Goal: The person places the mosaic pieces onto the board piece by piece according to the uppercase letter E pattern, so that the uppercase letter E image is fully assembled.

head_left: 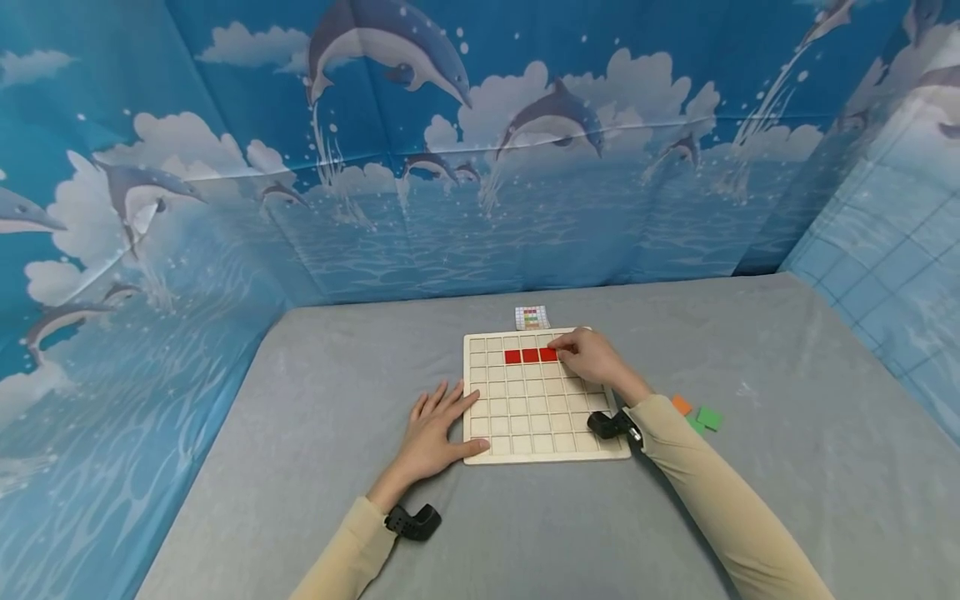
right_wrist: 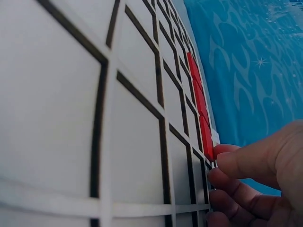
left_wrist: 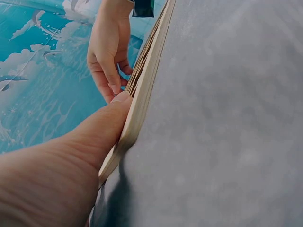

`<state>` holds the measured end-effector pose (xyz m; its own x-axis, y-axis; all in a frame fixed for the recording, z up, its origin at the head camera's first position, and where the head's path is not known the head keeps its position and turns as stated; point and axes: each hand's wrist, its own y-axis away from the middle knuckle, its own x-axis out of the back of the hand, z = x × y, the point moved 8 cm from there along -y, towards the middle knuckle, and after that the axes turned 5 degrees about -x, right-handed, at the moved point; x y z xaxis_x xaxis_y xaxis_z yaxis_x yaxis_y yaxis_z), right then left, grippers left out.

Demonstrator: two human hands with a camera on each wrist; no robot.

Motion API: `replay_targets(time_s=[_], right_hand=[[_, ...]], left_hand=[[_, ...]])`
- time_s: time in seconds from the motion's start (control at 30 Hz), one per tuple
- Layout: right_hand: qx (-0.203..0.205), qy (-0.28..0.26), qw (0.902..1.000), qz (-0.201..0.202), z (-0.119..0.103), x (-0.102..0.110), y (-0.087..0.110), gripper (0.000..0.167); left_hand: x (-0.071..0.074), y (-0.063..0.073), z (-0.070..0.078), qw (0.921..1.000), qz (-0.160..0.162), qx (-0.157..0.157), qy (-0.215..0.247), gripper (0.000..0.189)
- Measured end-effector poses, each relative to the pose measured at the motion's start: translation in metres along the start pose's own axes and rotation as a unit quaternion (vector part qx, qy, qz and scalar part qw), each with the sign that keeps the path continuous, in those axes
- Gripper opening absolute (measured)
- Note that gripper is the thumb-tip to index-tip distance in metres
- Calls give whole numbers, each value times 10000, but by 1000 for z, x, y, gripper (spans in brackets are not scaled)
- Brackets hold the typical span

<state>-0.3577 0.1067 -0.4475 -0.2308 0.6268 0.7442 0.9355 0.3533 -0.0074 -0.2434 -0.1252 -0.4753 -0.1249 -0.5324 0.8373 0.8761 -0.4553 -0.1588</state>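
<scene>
Nearest me: left hand (head_left: 431,437), fingers spread, thumb and index on the near-left side of the wooden grid board (head_left: 525,408), which sits flat on the grey counter (head_left: 562,533). Bracing looks one-sided; a hard push at the far right could swivel it.

Right sleeve (head_left: 723,492) passes right beside the orange tile (head_left: 681,405) and the green tile (head_left: 708,418), and partly hides a second green one. Dragging that arm back could scatter them. Right wrist unit (head_left: 611,425) hangs over the board's right side; a low wrist might snag the ribs.

Farther out: right hand (head_left: 592,358), fingers bunched at the last of three red tiles (head_left: 530,356), second row from the far edge. Can't tell if it's pinched. Sloppy release could cock it on a rib.

Patterned card (head_left: 532,318) lies just past the board; a shove forward could bump it.
</scene>
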Motion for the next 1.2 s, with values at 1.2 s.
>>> replay_targets(time_s=[1.2], right_hand=[[66,-232,9997,88,35,62,67,32]], left_hand=[[-3,1,-3,10000,-31,-4,-92,78]])
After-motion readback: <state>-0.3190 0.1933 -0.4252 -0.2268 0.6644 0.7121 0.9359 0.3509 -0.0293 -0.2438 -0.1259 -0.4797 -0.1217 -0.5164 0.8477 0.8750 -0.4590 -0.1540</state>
